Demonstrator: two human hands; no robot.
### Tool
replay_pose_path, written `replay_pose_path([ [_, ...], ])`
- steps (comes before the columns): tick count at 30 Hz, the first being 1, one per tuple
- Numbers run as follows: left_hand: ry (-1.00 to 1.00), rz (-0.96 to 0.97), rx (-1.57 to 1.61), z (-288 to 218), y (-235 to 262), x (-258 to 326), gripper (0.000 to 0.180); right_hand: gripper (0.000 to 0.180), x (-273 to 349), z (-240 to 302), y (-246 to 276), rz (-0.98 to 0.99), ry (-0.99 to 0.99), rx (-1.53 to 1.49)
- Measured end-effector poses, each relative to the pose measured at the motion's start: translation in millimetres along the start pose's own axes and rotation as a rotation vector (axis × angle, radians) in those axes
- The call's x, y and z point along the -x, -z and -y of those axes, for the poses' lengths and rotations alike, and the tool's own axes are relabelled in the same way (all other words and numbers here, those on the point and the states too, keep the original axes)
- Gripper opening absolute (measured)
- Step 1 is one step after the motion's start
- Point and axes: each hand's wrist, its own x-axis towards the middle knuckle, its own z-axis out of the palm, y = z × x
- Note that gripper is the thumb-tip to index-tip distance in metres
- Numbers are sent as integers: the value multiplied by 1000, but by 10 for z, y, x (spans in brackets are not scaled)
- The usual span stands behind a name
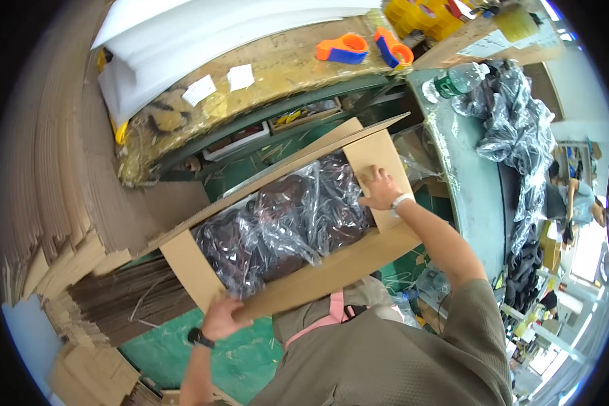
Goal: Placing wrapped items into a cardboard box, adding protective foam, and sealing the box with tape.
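Both grips are on the box [331,267], one at each end. Left hand [222,317] curls over the near-left corner, fingers closed around the edge where the near long flap meets the short end flap [191,265]. Right hand [380,189] lies flat and open on the far-right end flap [380,162], palm pressing it down over the contents; it clasps nothing.

Long axis of the box runs from lower left to upper right, slanting away from the person's body, so the two hands sit at opposite ends of that axis. Inside, between the hands, lie dark garments in clear plastic bags [284,220], filling the opening. The far long flap [298,159] stands raised along the back edge.

Left hand is the nearer one to the body; the right arm reaches out across the box. Beyond the box, the counter [264,68] carries two orange-and-blue tape dispensers [345,49], well apart from either hand. Stacks of flat cardboard [108,298] lie to the left.
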Motion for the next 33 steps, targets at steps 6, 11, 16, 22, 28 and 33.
replay_pose_path([
  [6,77,-834,-206,477,187,-876,83,71,-90,11,533,241,-68,-367],
  [11,200,-866,-239,298,80,-854,86,81,953,902,-306,-203,349,-131],
  [16,-191,-1220,-301,-832,1491,-798,78,93,918,1043,-746,-131,349,193],
  [22,54,-728,-287,-854,1749,-1360,30,77,914,1078,-787,-226,376,44],
  [28,-51,-593,-464,-691,24,-1559,87,75,1027,997,-847,-320,360,-96],
  [33,-21,-694,-396,-832,129,-1668,85,62,929,853,-722,-419,439,-342],
])
